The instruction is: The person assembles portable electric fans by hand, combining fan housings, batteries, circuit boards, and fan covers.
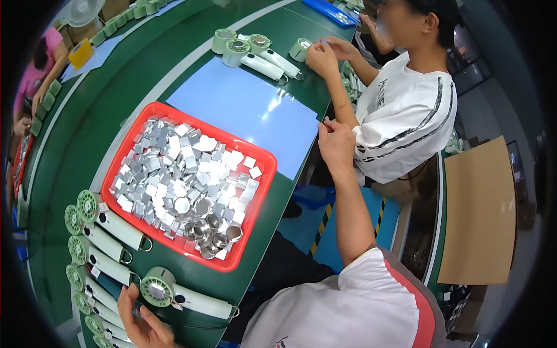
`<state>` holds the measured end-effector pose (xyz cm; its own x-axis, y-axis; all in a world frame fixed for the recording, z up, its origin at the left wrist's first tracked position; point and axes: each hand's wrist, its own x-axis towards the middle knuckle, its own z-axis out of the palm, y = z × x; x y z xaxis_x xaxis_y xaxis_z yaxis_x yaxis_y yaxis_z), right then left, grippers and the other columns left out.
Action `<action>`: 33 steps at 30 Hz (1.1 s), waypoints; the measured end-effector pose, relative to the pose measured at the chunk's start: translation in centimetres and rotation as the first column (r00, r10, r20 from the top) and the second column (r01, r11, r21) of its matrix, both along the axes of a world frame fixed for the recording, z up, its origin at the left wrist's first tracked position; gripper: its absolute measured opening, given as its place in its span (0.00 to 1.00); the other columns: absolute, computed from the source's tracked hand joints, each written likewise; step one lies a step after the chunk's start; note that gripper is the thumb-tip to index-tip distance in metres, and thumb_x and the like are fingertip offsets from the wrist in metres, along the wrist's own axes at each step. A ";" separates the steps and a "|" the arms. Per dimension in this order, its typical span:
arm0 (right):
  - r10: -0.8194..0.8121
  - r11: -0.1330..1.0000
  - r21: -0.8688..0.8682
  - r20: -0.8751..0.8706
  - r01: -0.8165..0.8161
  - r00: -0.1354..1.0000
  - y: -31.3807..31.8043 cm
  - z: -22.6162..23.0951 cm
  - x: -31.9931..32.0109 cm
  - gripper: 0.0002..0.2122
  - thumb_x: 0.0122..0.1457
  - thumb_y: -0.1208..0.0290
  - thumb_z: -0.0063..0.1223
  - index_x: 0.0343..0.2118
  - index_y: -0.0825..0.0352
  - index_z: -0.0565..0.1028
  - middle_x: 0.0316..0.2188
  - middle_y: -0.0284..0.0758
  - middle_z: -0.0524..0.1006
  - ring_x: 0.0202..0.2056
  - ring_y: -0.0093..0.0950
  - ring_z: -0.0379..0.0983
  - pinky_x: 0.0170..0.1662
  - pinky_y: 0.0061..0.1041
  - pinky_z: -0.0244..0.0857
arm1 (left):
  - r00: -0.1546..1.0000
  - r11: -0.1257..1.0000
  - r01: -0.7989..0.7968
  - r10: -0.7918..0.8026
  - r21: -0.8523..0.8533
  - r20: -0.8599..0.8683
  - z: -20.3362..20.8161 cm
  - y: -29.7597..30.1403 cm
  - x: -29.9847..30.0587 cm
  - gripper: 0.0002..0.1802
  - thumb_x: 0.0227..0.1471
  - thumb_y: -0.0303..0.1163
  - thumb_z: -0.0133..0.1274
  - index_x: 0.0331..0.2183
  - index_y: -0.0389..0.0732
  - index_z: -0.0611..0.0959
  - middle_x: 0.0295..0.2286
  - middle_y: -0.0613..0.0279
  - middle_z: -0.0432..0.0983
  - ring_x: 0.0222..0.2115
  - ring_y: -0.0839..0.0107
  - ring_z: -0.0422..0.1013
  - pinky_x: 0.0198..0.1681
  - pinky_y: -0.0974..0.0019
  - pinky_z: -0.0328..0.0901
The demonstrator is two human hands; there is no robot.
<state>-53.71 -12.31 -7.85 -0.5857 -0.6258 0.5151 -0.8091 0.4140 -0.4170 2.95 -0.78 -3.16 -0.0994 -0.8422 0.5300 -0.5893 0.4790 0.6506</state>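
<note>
My left hand [145, 319] is at the lower left, thumb and fingers apart, beside a handheld fan [203, 303] with a round green head and white handle. A dark, slim tool [109, 284] passes close behind its fingers; whether they touch it I cannot tell. My right hand [336, 144] is out at the table's right edge, near the corner of a blue sheet [243, 110]. Its thumb and finger are closed together at a small pale thing, too small to name. Between my hands stands a red tray [268, 168] of small silvery square pieces [174, 156] and several round metal caps [203, 229].
More fans [110, 264] lie in a row at the left. Others [255, 55] lie beyond the blue sheet. A co-worker [400, 110] in white handles a green fan head [300, 50] at the far right. Brown cardboard [478, 214] stands at the right.
</note>
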 end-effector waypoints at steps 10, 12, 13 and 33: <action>-0.022 0.998 -0.056 0.100 0.028 0.995 -0.5 -0.7 0.1 0.11 0.59 0.64 0.68 0.36 0.68 0.88 0.32 0.47 0.86 0.37 0.45 0.84 0.45 0.39 0.76 | 0.999 0.997 -0.043 0.043 0.068 0.001 -1.0 0.0 1.0 0.23 0.68 0.19 0.46 0.62 0.24 0.73 0.52 0.39 0.80 0.59 0.47 0.73 0.67 0.48 0.61; -0.011 0.995 -0.096 0.093 0.020 0.996 -0.5 -1.1 -0.4 0.11 0.59 0.65 0.68 0.36 0.70 0.88 0.29 0.44 0.86 0.30 0.37 0.85 0.39 0.35 0.76 | 0.999 0.997 -0.044 0.043 0.070 0.014 -1.2 -0.1 0.9 0.23 0.68 0.18 0.46 0.62 0.24 0.73 0.52 0.39 0.80 0.58 0.48 0.73 0.67 0.48 0.61; -0.011 0.995 -0.095 0.094 0.020 0.996 -0.6 -1.0 -0.4 0.11 0.59 0.65 0.68 0.36 0.70 0.88 0.29 0.44 0.86 0.30 0.37 0.85 0.39 0.35 0.76 | 0.998 0.996 -0.050 0.048 0.068 0.032 -1.2 -0.1 0.9 0.23 0.68 0.18 0.46 0.62 0.24 0.73 0.52 0.39 0.80 0.58 0.48 0.73 0.67 0.48 0.61; 0.008 0.980 -0.145 0.709 0.134 0.705 -1.0 0.7 1.1 0.13 0.62 0.68 0.67 0.38 0.76 0.83 0.27 0.34 0.83 0.21 0.20 0.78 0.19 0.21 0.72 | 0.997 0.997 -0.051 0.054 0.052 -0.048 -1.5 -0.3 0.9 0.22 0.67 0.16 0.45 0.61 0.22 0.73 0.52 0.37 0.79 0.56 0.50 0.75 0.66 0.51 0.63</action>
<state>-52.58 -13.26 -7.15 -0.8557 -0.5166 0.0310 -0.2249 0.3172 -0.9213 3.82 -1.03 -4.68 -0.0292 -0.8712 0.4900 -0.5795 0.4142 0.7018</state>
